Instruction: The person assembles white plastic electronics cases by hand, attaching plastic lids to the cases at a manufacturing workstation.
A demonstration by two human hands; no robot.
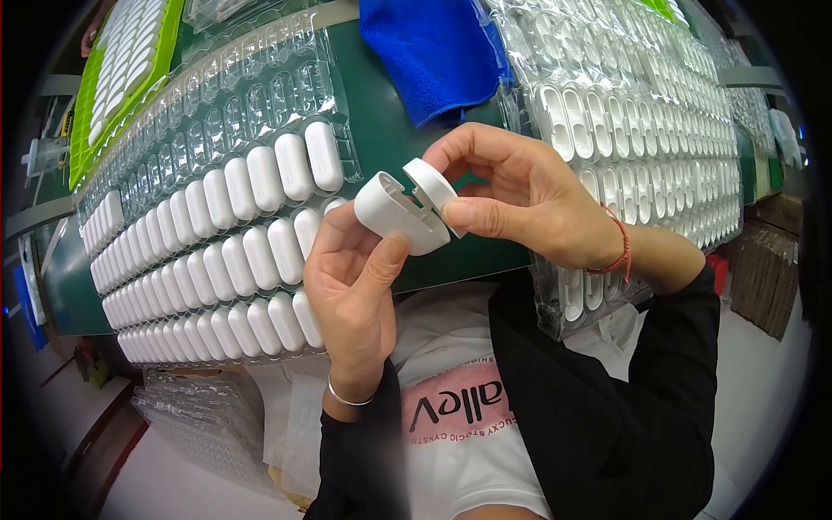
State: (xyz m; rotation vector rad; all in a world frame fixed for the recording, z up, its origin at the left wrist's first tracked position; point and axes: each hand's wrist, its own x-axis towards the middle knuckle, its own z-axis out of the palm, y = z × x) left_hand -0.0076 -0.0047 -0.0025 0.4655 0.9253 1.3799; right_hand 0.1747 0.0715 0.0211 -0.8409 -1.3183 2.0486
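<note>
Left of the left hand (351,286), a clear blister tray (217,251) full of white oval cases lies on the green desk (381,130); that hand, palm up with fingers curled and thumb pressed on top, holds the white case body (394,215) between both hands. Just right of it, the right hand (520,195) pinches the hinged lid (431,186) between thumb and bent fingers, wrist cocked inward. With only fingertip hold on smooth plastic, I judge the lid could be forced past its hinge or the case could slip down onto the lap.
</note>
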